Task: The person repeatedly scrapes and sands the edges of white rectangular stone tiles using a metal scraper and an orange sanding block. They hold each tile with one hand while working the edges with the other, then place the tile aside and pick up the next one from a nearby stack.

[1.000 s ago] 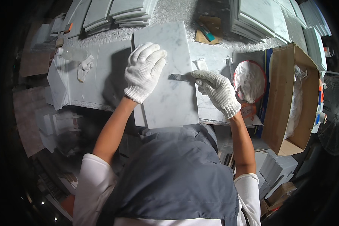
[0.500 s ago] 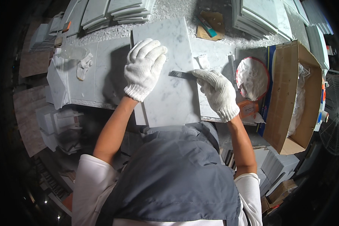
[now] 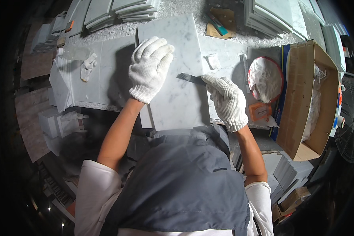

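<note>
A white marble tile (image 3: 181, 102) with grey veins lies in front of me, its near end reaching my grey apron. My left hand (image 3: 150, 67), in a white knit glove, rests flat on the tile's left part with its fingers stretched out. In my gloved right hand (image 3: 227, 100), beside the tile's right edge, is a flat dark scraper blade (image 3: 190, 78). Its far end points left over the tile's surface. The grip end is hidden inside my fingers. Another pale slab (image 3: 146, 118) shows under the tile's left edge.
Right of the tile are a red-rimmed round container (image 3: 265, 80) with white cloth-like contents, an orange packet (image 3: 259, 111) and a long cardboard box (image 3: 295, 106). Tile stacks (image 3: 269, 17) stand at the back. A teal-handled tool (image 3: 220, 26) lies on cardboard; a crumpled scrap (image 3: 87, 67) lies at left.
My right hand has dropped slightly toward me, and the scraper now slants more, its right end lower. My left hand stays on the tile. The view has shifted a little.
</note>
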`<act>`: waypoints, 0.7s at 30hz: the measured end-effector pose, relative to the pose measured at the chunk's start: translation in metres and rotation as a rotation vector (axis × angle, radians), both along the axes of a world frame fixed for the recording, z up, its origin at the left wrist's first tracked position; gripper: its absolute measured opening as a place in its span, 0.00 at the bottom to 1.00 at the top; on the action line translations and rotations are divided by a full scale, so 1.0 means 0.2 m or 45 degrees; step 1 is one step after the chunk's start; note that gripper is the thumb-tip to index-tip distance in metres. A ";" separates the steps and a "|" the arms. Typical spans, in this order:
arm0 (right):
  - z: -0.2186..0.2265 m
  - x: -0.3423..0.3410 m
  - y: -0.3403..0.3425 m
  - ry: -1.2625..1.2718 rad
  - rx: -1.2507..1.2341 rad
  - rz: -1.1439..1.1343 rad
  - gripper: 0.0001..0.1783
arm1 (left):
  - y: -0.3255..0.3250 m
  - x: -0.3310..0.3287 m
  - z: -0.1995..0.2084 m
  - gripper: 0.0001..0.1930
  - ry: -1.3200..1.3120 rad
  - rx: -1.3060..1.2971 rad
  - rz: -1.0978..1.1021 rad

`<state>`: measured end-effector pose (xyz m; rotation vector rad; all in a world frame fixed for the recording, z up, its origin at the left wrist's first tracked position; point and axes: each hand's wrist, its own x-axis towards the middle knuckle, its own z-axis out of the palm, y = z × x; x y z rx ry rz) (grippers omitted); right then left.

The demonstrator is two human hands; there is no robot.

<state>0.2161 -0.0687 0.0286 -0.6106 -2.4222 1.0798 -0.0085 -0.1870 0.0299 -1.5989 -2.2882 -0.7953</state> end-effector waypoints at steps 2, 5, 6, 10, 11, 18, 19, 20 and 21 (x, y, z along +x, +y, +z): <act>-0.01 0.03 -0.02 -0.047 -0.033 -0.029 0.18 | 0.00 0.00 0.00 0.09 0.013 -0.007 0.005; -0.01 0.08 -0.05 -0.086 -0.165 -0.036 0.19 | 0.00 0.00 0.00 0.09 0.000 -0.018 0.025; 0.01 0.10 -0.07 -0.090 -0.224 -0.047 0.19 | 0.00 0.00 -0.01 0.09 0.001 -0.012 0.024; 0.08 0.13 -0.08 -0.227 -0.237 0.100 0.29 | 0.01 -0.02 -0.03 0.08 0.011 0.034 0.022; 0.09 0.12 -0.07 -0.164 -0.341 0.095 0.29 | 0.01 -0.02 -0.03 0.08 0.010 0.047 0.017; 0.07 0.00 0.08 -0.091 -0.462 0.162 0.27 | 0.00 -0.01 -0.02 0.09 -0.025 -0.011 0.005; 0.08 0.02 0.08 -0.183 -0.497 0.172 0.27 | 0.00 0.00 -0.01 0.09 -0.021 -0.015 0.010; 0.09 0.05 0.07 -0.313 -0.485 0.233 0.27 | 0.00 0.00 -0.01 0.09 -0.028 -0.027 0.025; 0.11 0.07 0.06 -0.312 -0.395 0.287 0.28 | 0.00 -0.01 -0.01 0.09 -0.021 -0.003 0.006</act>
